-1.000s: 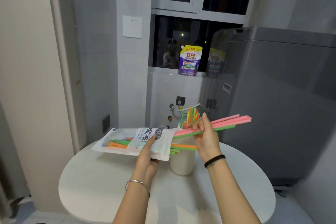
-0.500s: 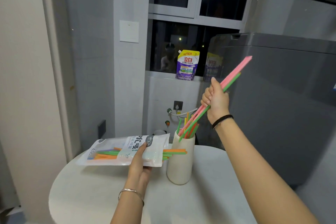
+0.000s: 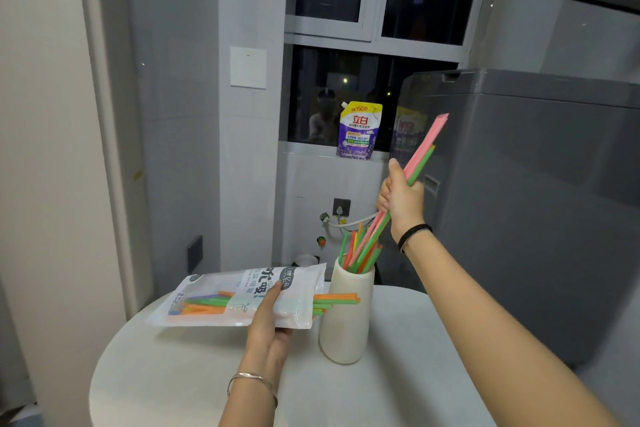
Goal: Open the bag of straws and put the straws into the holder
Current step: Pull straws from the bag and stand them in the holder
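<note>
Grey washing machine (image 3: 536, 201) at right, beside a round white table (image 3: 173, 374). Bag of straws (image 3: 221, 291) held level above the table, the left hand (image 3: 268, 319) gripping near its open end, where orange and green straws (image 3: 336, 298) protrude. Cream holder (image 3: 346, 315) stands on the table just beside the bag, part-filled. Right hand (image 3: 401, 198) clenched around a tilted pink-and-green bundle (image 3: 424, 152), lower tips inside the holder.

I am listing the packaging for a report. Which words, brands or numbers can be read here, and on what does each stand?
"立白": red brand on the purple pouch on the window sill.
"150克": yellow top of the same pouch.
"吸!": large dark print on the bag of straws; the character before it is unclear.
Smaller print on both: too small to read.
</note>
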Available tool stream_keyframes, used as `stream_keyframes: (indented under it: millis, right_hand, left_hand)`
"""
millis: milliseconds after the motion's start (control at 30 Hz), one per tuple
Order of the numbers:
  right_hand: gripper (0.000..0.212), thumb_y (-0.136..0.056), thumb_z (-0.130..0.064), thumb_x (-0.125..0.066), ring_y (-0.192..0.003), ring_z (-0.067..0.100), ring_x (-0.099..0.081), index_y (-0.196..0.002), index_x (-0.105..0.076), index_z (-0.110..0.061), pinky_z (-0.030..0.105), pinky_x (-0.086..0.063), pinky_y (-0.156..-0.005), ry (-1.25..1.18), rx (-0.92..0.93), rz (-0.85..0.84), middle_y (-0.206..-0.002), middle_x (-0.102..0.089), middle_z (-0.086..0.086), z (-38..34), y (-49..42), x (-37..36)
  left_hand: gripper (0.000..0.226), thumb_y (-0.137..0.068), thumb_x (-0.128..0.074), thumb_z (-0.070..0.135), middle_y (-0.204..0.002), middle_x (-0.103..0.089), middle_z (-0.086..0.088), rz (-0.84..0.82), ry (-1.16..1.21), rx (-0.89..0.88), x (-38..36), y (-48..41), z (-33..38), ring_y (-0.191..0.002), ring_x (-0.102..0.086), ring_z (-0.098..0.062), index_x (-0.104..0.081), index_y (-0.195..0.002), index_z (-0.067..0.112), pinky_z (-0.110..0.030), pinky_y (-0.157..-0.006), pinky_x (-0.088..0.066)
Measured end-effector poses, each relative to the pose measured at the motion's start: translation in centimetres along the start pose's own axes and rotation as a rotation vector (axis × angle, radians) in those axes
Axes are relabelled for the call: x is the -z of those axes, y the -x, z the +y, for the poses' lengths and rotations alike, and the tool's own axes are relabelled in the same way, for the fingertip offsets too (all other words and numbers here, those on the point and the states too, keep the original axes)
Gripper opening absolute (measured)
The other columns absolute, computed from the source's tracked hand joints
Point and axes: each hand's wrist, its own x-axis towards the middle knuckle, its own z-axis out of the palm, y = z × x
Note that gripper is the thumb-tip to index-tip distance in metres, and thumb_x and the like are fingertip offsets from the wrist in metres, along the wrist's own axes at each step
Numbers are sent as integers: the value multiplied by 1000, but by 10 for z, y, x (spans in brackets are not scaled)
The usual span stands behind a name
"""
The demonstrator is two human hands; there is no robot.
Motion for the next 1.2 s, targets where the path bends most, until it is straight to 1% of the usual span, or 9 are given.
stream_keyframes:
  millis: [133,267,533,667,767,833,933,1067,1200]
  right_hand:
    - [46,-95,-32,-48,-32,6,-29,-53,-35,-19,19,-30,-39,110,-29,-123,-34,-31,-8,22,0,-2]
    - [47,-95,-35,-47,-40,12,-37,-53,-36,-19,25,-39,-50,256,-36,-213,-39,-33,-6,33,-2,-2]
    - [45,-93,-35,-50,-45,10,-58,-55,-50,-12,24,-54,-61,378,-70,-298,-47,-54,-1,40,-2,1]
    - [32,-93,-26,-54,-52,4,-65,-65,-59,-9,14,-54,-57,432,-36,-325,-63,-65,5,44,0,3]
    - [22,-92,-20,-56,-59,3,-66,-85,-65,0,9,-51,-55,389,-63,-330,-72,-67,5,47,1,5]
    - [26,-93,-17,-55,-68,9,-67,-101,-62,7,15,-56,-66,360,-84,-346,-78,-68,9,47,1,6]
    - [27,-95,-17,-50,-77,19,-67,-103,-60,6,32,-56,-83,338,-90,-351,-94,-68,20,45,1,6]
    - [35,-98,-22,-42,-97,30,-66,-107,-58,8,26,-55,-76,292,-134,-313,-106,-67,23,42,1,7]
    - [36,-99,-22,-40,-105,22,-63,-114,-59,5,21,-51,-80,341,-135,-324,-115,-66,16,40,1,10]
  left_hand:
    - [52,-89,-62,7,-132,-60,-11,-6,0,12,1,1,0,-95,-63,-23,-46,-138,12,-47,-83,-53]
    - [51,-89,-61,6,-132,-60,-11,-14,14,2,1,0,3,-101,-62,-25,-47,-138,12,-51,-95,-47]
    - [53,-88,-62,7,-132,-60,-10,9,14,14,1,2,6,-87,-64,-18,-46,-139,13,-44,-64,-55]
    - [53,-89,-62,7,-119,-64,-8,9,23,26,1,2,6,-85,-63,-17,-46,-139,13,-44,-62,-54]
    - [53,-88,-62,6,-104,-66,-4,19,33,27,1,2,5,-83,-63,-17,-46,-138,14,-41,-57,-56]
    - [52,-88,-62,6,-98,-66,-2,23,31,27,1,2,5,-82,-63,-17,-46,-136,15,-39,-53,-57]
    - [52,-87,-63,6,-104,-66,-4,25,25,29,1,1,5,-83,-64,-17,-46,-136,15,-43,-57,-55]
    - [51,-88,-62,6,-99,-66,-3,24,36,30,1,2,5,-82,-63,-17,-46,-136,15,-38,-51,-57]
    - [51,-89,-61,5,-97,-66,-3,9,42,27,1,2,5,-82,-63,-18,-45,-136,15,-41,-53,-56]
